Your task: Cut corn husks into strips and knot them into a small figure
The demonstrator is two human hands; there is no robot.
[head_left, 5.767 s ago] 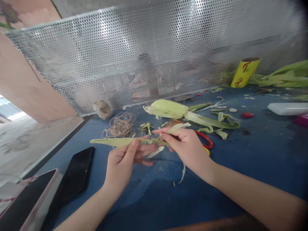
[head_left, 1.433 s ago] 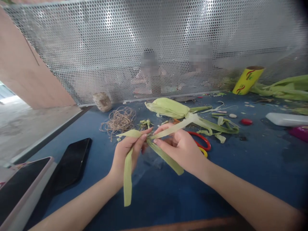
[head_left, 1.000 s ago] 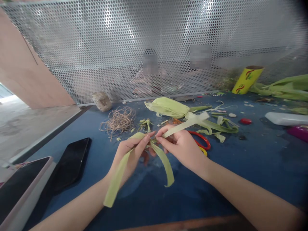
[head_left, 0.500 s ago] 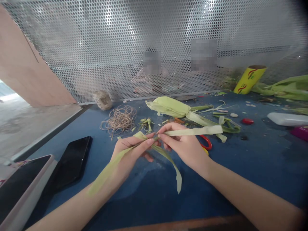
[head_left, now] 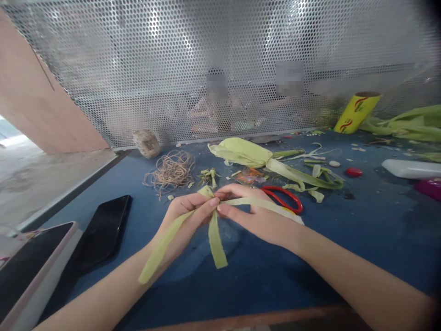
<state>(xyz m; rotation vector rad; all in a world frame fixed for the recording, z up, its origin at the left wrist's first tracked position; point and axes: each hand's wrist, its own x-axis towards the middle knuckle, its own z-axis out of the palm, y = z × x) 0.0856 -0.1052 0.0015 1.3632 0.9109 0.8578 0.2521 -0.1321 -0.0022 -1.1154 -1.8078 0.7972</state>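
Note:
Pale green corn husk strips (head_left: 217,241) cross between my two hands above the blue table. My left hand (head_left: 188,214) pinches them where they meet, with one strip trailing down over the wrist. Thumb and fingers of my right hand (head_left: 253,211) close on the same crossing from the other side; a strip lies back across this hand. The exact fold is hidden under my fingertips. Just behind my right hand lie red-handled scissors (head_left: 289,195), partly covered by it. Beyond, a husk-wrapped bundle (head_left: 243,151) rests on the table with long husk tails.
A tangle of twine (head_left: 172,170) and a rough block (head_left: 146,142) are at the back left. Phones (head_left: 103,230) lie at left. A yellow tube (head_left: 358,112), husks (head_left: 413,124) and a white bottle (head_left: 409,170) stand or lie right. A perforated metal screen (head_left: 241,41) rises behind; people sit beyond it.
My right hand has come lower and closer against my left. Its strip has swung from sticking out rightward to lying over the hand, and the hanging strip now points straighter down. More of the scissors shows.

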